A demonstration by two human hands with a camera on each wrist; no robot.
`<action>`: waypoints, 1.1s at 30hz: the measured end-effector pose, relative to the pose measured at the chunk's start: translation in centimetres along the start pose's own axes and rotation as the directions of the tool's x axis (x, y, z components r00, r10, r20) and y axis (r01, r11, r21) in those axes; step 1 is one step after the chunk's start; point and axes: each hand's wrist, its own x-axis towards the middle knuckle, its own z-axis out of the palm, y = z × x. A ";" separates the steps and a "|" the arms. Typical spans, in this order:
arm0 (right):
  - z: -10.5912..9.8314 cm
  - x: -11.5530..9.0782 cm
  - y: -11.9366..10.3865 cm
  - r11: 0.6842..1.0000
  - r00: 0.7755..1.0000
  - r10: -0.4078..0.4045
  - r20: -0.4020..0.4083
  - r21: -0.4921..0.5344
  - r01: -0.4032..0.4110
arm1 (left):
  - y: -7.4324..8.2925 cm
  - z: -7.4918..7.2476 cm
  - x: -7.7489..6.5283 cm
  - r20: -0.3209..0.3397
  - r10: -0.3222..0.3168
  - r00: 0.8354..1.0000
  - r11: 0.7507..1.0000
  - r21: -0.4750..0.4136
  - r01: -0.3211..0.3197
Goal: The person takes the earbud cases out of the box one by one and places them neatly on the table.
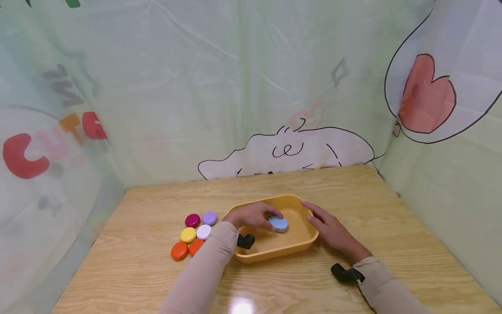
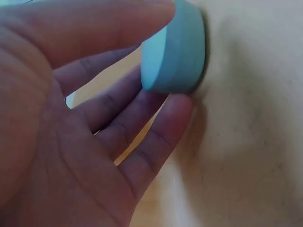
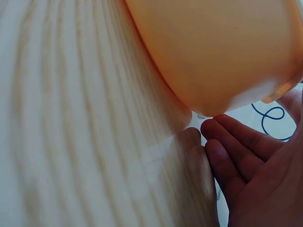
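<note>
In the head view, my left hand (image 1: 252,214) reaches down into a yellow-orange plastic tray (image 1: 270,253). Its thumb and fingers pinch the sides of a rounded light-blue disc (image 1: 280,224) that rests on or just over the tray floor. The left wrist view shows that disc (image 2: 182,52) between the thumb and the fingertips, looking turquoise there. My right hand (image 1: 333,229) lies against the tray's right end, fingers mostly straight. Seen from the right wrist, its fingertips are by the tray's outer wall (image 3: 213,52), and the thumb is mostly hidden.
Left of the tray, several glossy discs lie grouped on the wooden table (image 1: 129,244): magenta (image 1: 192,220), lavender (image 1: 209,218), yellow (image 1: 188,235), white (image 1: 204,232) and orange-red (image 1: 179,251). My left sleeve (image 1: 204,270) partly covers another orange-red one. A printed curtain (image 1: 176,109) hangs behind.
</note>
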 end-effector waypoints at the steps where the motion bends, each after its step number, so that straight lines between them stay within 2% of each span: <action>1: 0.0 0.0 0.0 1.000 1.000 0.000 0.001 0.002 0.000 | -0.1 0.1 0.0 0.007 0.000 1.000 1.000 0.008 0.000; 11: -0.1 0.1 0.3 1.000 1.000 -0.008 -0.002 -0.021 0.008 | -0.9 0.7 0.5 -0.009 0.051 0.999 0.996 0.075 -0.050; 23: 0.0 0.2 0.4 0.999 1.000 -0.021 0.005 -0.026 0.021 | -0.7 0.8 0.2 -0.049 0.011 0.999 0.996 0.089 -0.007; 26: 0.0 0.3 0.4 0.999 1.000 -0.023 0.006 -0.026 0.023 | -0.6 0.5 0.0 -0.071 -0.009 0.997 0.997 0.072 0.014; 30: 0.0 0.3 0.3 1.000 1.000 -0.021 0.005 -0.020 0.021 | -0.4 0.0 -0.4 -0.092 -0.034 0.995 0.999 -0.024 0.032; 33: 0.0 0.3 0.2 1.000 1.000 -0.019 0.005 -0.018 0.019 | -0.4 -0.2 -0.5 -0.095 -0.023 0.995 0.995 -0.100 0.013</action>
